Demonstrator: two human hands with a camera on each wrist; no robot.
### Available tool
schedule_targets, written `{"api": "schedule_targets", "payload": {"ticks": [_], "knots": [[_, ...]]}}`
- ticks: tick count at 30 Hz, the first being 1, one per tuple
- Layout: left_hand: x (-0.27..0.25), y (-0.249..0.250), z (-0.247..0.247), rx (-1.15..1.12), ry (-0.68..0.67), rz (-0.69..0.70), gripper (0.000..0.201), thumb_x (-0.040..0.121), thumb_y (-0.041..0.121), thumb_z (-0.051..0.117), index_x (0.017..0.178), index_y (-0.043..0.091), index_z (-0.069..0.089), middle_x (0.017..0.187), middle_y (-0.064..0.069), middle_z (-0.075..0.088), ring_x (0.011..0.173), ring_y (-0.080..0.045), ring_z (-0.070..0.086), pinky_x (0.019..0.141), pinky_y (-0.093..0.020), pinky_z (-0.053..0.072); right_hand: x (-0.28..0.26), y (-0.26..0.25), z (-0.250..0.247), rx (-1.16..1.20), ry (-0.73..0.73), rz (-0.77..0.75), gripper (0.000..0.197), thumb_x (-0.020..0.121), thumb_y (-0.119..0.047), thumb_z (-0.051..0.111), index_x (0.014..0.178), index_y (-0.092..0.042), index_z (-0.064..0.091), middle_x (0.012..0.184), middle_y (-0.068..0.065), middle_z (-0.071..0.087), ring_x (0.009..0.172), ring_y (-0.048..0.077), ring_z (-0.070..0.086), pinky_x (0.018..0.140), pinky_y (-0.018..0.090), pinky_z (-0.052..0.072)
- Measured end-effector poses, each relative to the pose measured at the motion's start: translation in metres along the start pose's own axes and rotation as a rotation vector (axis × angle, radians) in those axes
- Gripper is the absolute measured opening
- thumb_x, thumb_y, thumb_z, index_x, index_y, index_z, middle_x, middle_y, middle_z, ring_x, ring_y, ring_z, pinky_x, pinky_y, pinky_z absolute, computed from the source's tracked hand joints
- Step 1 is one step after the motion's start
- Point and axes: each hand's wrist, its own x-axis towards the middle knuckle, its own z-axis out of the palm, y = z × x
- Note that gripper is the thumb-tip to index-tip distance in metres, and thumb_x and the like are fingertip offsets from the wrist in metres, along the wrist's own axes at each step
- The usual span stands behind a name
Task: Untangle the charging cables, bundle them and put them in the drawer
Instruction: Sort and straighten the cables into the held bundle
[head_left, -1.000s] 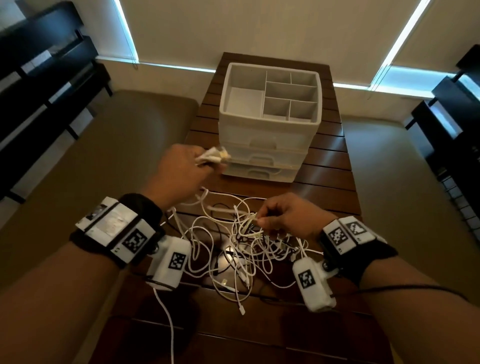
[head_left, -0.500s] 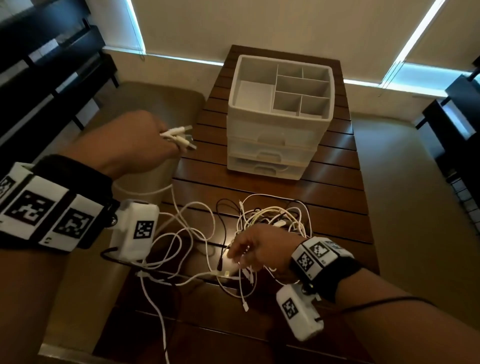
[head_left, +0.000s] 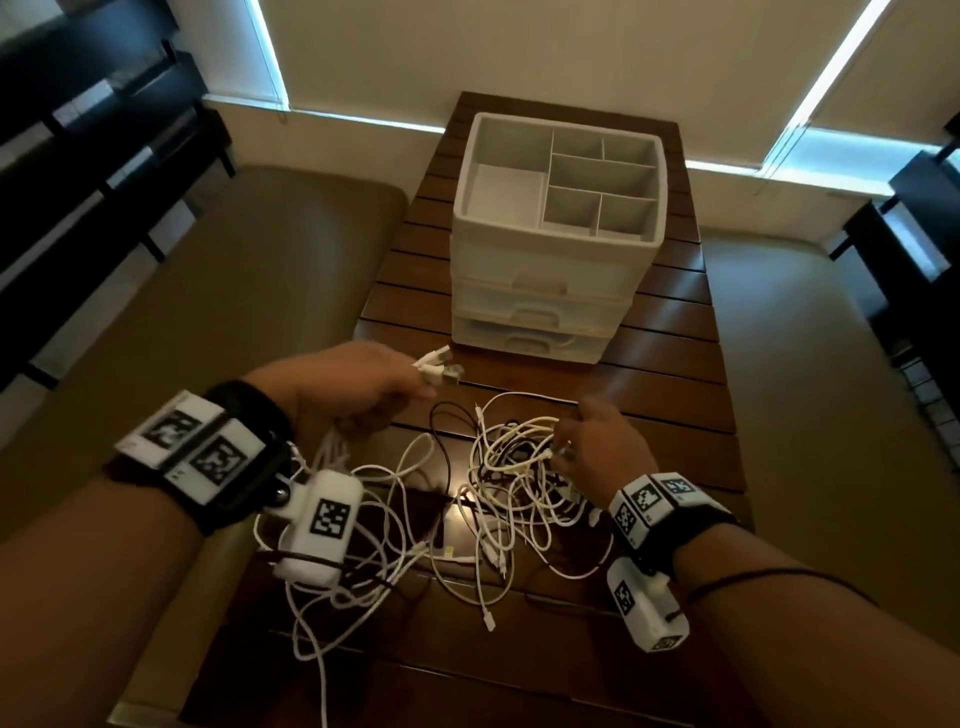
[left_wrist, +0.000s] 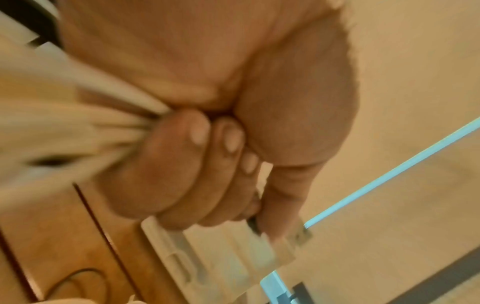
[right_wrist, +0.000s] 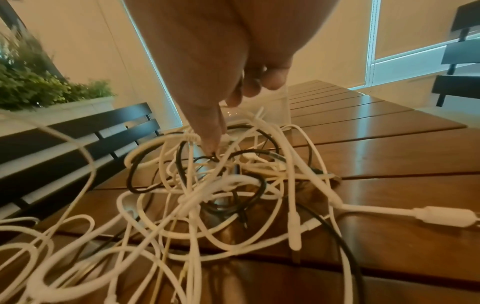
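Observation:
A tangle of white and black charging cables (head_left: 498, 499) lies on the near half of the slatted wooden table (head_left: 675, 364). My left hand (head_left: 410, 384) grips several white cables in a fist above the table's left edge. Their plug ends (head_left: 439, 366) stick out past my thumb. The left wrist view shows the curled left hand (left_wrist: 207, 144) with blurred white strands fanning out of it. My right hand (head_left: 563, 441) reaches into the right side of the tangle. In the right wrist view one straight finger (right_wrist: 213, 127) touches the cable tangle (right_wrist: 221, 185); the other fingers are loosely curled.
A white drawer unit (head_left: 556, 270) stands at the table's far end, its drawers closed and its compartmented top tray showing nothing inside. The drawer unit (left_wrist: 221, 257) is close beyond my left hand. Black slatted chairs (head_left: 78, 156) flank the table; a planter (right_wrist: 39, 88) stands left.
My left hand, raised out to the left half a second ago, has come down and right towards the tangle with its cables. My right hand has shifted right and farther away.

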Motion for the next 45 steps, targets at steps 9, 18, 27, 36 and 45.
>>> {"api": "schedule_targets", "payload": {"ticks": [9, 18, 27, 36, 45], "knots": [[0.033, -0.015, 0.039, -0.222, -0.009, 0.185, 0.012, 0.1, 0.022, 0.043, 0.097, 0.013, 0.051, 0.06, 0.003, 0.032, 0.048, -0.009, 0.022, 0.041, -0.02, 0.019, -0.004, 0.0, -0.042, 0.567, -0.006, -0.003, 0.005, 0.091, -0.027, 0.061, 0.09, -0.022, 0.06, 0.081, -0.004, 0.064, 0.072, 0.011, 0.062, 0.066, 0.029, 0.052], [0.048, -0.008, 0.062, -0.062, 0.106, 0.393, 0.018, 0.097, 0.015, 0.056, 0.113, 0.02, 0.058, 0.06, 0.011, 0.048, 0.044, 0.001, 0.041, 0.043, -0.015, 0.035, -0.005, -0.01, -0.073, 0.976, -0.173, -0.03, 0.012, 0.082, -0.003, 0.07, 0.091, -0.004, 0.063, 0.079, 0.013, 0.07, 0.056, 0.009, 0.064, 0.055, 0.022, 0.053], [0.055, -0.017, 0.072, -0.177, 0.035, 0.38, 0.028, 0.085, 0.031, 0.072, 0.11, 0.022, 0.067, 0.084, -0.008, 0.061, 0.067, -0.019, 0.052, 0.062, -0.03, 0.04, -0.006, -0.019, -0.075, 1.225, -0.165, -0.074, 0.01, 0.092, 0.005, 0.052, 0.092, -0.002, 0.058, 0.075, 0.017, 0.067, 0.063, 0.021, 0.067, 0.058, 0.026, 0.057], [0.054, -0.009, 0.074, -0.437, 0.064, 0.392, 0.017, 0.099, 0.022, 0.049, 0.088, 0.013, 0.059, 0.057, -0.001, 0.048, 0.043, -0.009, 0.037, 0.042, -0.021, 0.029, -0.018, -0.036, -0.056, 1.242, -0.263, -0.024, 0.046, 0.072, -0.025, 0.078, 0.108, -0.018, 0.051, 0.1, 0.01, 0.069, 0.09, 0.021, 0.068, 0.083, 0.041, 0.057], [0.047, -0.001, 0.056, -0.508, 0.288, 0.437, 0.022, 0.099, 0.028, 0.048, 0.083, 0.014, 0.055, 0.054, 0.001, 0.046, 0.052, -0.012, 0.049, 0.055, -0.025, 0.043, -0.009, -0.037, -0.048, 0.714, -0.126, -0.153, 0.015, 0.094, -0.026, 0.058, 0.083, -0.019, 0.065, 0.076, -0.002, 0.062, 0.066, 0.007, 0.053, 0.062, 0.025, 0.043]]}}
